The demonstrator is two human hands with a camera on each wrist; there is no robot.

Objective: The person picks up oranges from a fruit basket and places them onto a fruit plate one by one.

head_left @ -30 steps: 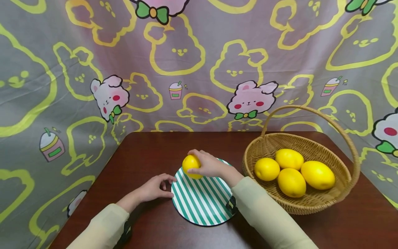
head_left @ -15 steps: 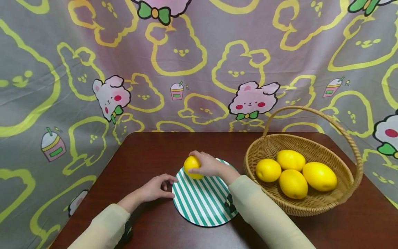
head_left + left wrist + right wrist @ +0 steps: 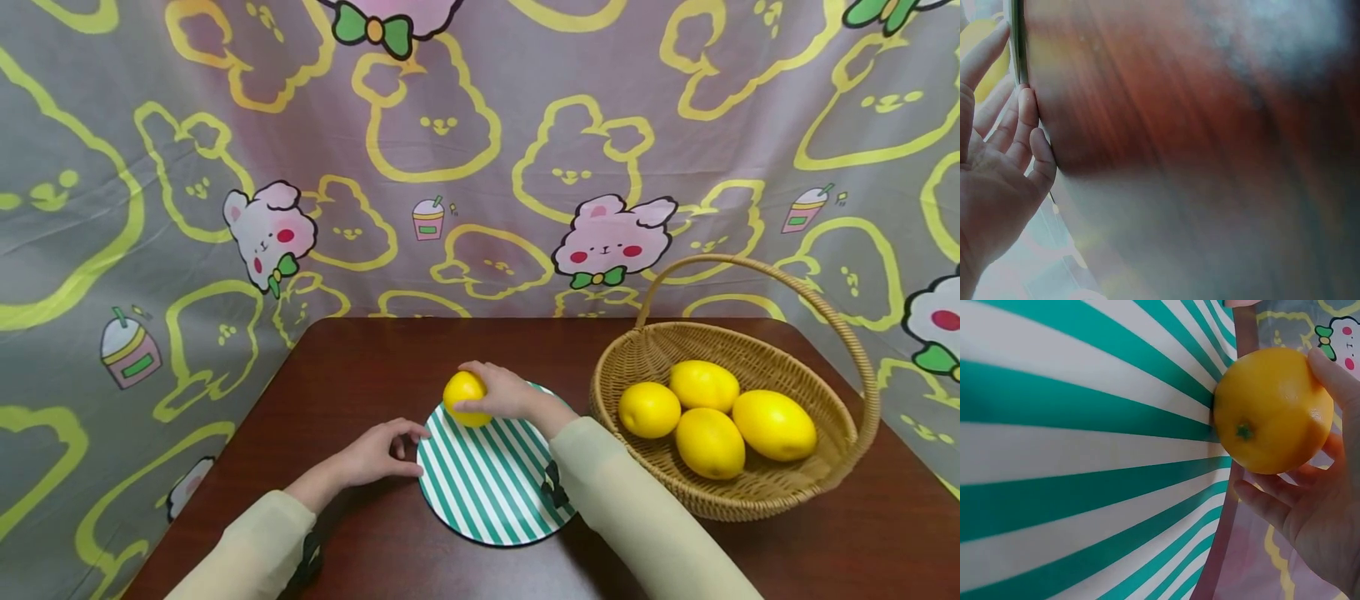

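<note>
A round mat [image 3: 487,492] with green and white stripes lies on the table. Upon its far left part is a yellow lemon [image 3: 463,392], and my right hand [image 3: 504,393] holds it from the right. The right wrist view shows this lemon [image 3: 1269,415] with its green stem end towards the camera and thumb and fingers curved around it. At the mat's left rim is my left hand [image 3: 372,454], thumb and fingers spread and loosely bent, tips at or near the edge. In the left wrist view those fingers [image 3: 1027,109] lie low beside the tabletop.
A wicker basket [image 3: 720,500] with a tall handle stands on the right of the brown table [image 3: 360,358]. Inside it are several yellow lemons [image 3: 710,443]. A patterned curtain [image 3: 480,125] hangs behind and at both sides.
The view shifts very slightly. Both hands and the lemon stay essentially where they were on the mat.
</note>
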